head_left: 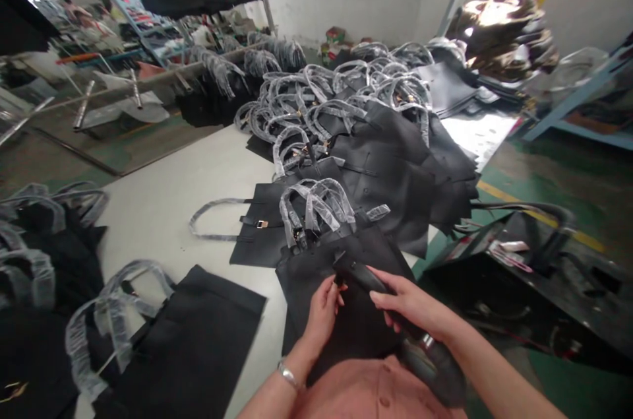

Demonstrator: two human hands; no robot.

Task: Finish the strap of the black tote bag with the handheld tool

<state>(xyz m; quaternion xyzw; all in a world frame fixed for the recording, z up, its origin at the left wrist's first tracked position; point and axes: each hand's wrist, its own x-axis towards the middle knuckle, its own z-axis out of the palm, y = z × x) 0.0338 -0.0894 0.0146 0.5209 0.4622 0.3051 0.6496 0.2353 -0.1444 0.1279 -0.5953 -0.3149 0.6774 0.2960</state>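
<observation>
My left hand (324,307) is closed in a pinch on a small dark piece (339,279), too small to name, with a glint of metal beside it. In my right hand (403,297) is a long black tool (361,274) with a silver ring; its front end comes close to my left fingertips. Its exact kind does not show. Both hands are over a black bag panel (316,280) lying flat in front of my body. Plastic-wrapped handles (316,201) rest at the panel's far edge. Beyond to the left lies a black handbag (262,224) with a gold-coloured buckle.
A big heap of black bags (386,148) with wrapped handles covers the far part of the white table (168,175). More black bags (198,333) lie at the near left. To my right stands a black open-topped container (519,287) with small items on it.
</observation>
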